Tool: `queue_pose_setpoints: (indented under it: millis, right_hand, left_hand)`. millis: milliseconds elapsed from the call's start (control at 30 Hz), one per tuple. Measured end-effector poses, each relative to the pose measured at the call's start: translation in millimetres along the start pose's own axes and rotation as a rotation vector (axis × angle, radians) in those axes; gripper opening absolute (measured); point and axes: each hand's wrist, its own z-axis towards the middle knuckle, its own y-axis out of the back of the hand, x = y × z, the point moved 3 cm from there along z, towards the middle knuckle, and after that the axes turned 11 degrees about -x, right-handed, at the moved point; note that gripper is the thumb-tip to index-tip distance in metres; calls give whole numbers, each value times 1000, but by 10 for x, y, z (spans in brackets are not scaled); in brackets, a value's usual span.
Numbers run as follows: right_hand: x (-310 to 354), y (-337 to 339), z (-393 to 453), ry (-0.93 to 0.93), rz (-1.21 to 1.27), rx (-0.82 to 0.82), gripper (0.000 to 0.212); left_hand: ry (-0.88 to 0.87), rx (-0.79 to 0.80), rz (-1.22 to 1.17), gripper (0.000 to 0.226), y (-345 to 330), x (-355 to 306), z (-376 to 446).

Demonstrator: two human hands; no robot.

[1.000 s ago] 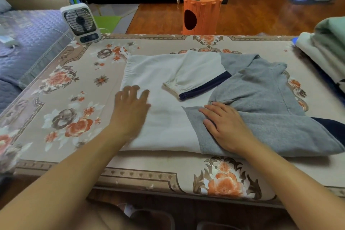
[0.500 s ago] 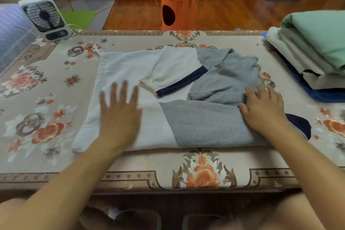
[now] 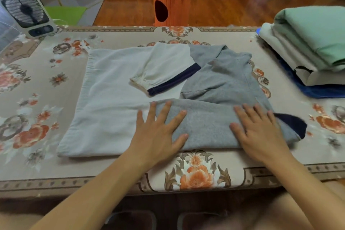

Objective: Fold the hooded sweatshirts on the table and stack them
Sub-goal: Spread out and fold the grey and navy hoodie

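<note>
Both of your hands lie flat, fingers straight and spread, gripping nothing: your left hand presses where the grey panel meets the pale body of the sweatshirt, and your right hand presses the grey near fold beside the dark cuff. Half a second ago your left hand lay well out on the pale cloth, and your right sat nearer the far right end of the fold; they have drawn together along the near edge, which reads as smoothing the fold you just laid rather than starting a new one. The garment rests in the middle of the table, near your edge, with one sleeve crossed over the chest and the grey hood bunched beyond your right hand. So the side folds look done, and the fold end to end is not yet made.

Farther right, the stack of folded clothes waits for this one. Beyond the table stand a small fan and an orange bin. Your view has also swung right since a second ago, showing more of that stack.
</note>
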Motion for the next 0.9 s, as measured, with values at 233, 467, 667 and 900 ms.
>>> queue_pose_setpoints:
  millis: [233,467,667,900]
  right_hand:
    - [-190,43,0,8,64,27,79]
    - [256,192,-87,471,-61,169,75]
    - [315,264,47,442,-145,99,78]
    - [283,553,-424,475,-139,491,83]
  left_hand:
    - [-125,-50,-176,72,155,226,-165]
    - [-158,143,0,65,292,813,-646]
    - [-127,139,94,93,470,759,-549]
    - [-137,378,0,85,714,577,-1016]
